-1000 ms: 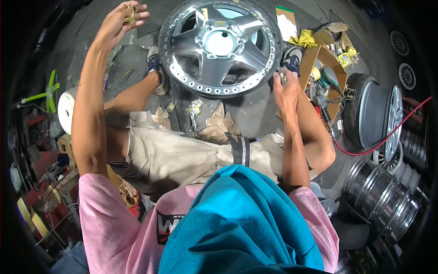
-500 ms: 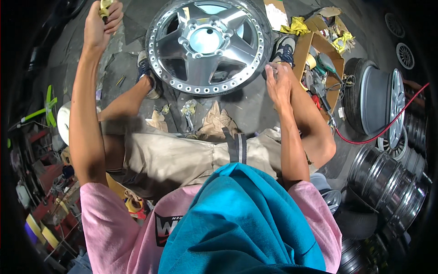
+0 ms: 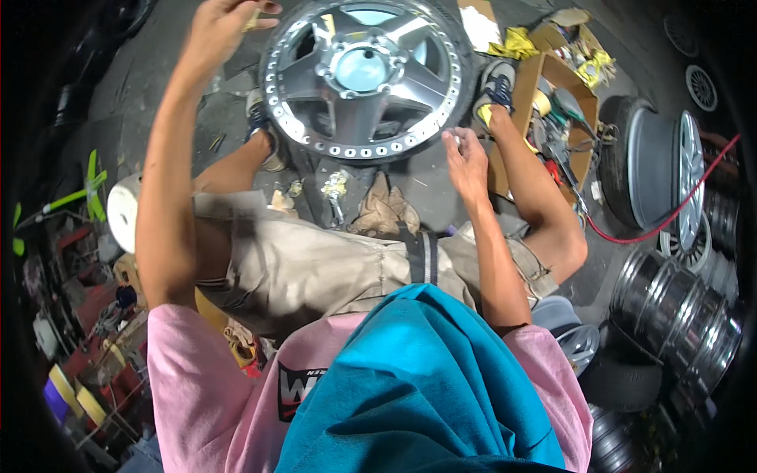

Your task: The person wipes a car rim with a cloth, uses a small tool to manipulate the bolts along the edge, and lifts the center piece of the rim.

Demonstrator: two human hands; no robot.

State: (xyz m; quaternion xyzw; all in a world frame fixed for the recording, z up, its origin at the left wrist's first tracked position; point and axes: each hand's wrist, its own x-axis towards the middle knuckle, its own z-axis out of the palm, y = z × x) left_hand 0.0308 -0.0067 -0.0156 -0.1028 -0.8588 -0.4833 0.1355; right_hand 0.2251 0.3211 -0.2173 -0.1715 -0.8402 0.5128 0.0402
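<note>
A large silver five-spoke wheel (image 3: 359, 118) with a ring of holes round its rim lies face up between my feet. My left hand (image 3: 221, 31) is raised over its far left side, blurred by motion, with its fingers closed on a pale yellow crumpled piece (image 3: 252, 20). Beside the wheel's near right edge is my right hand (image 3: 469, 162), its fingers curled and pinched together. Something small and pale shows at those fingertips, too small to name. A short yellow strip (image 3: 329, 24) sits on the wheel's far part.
To the right stands a cardboard box (image 3: 581, 101) of tools, with yellow gloves (image 3: 516, 43) beyond it. A tyred wheel (image 3: 650, 169), a red hose (image 3: 631, 240) and chrome rims (image 3: 670, 315) lie farther right. Crumpled brown paper (image 3: 384, 206) lies before me; a cluttered red rack (image 3: 83, 276) stands left.
My left hand has swung right and toward the wheel with the pale yellow piece. My right hand has come slightly nearer and left, fingers still curled. The view has shifted a little.
</note>
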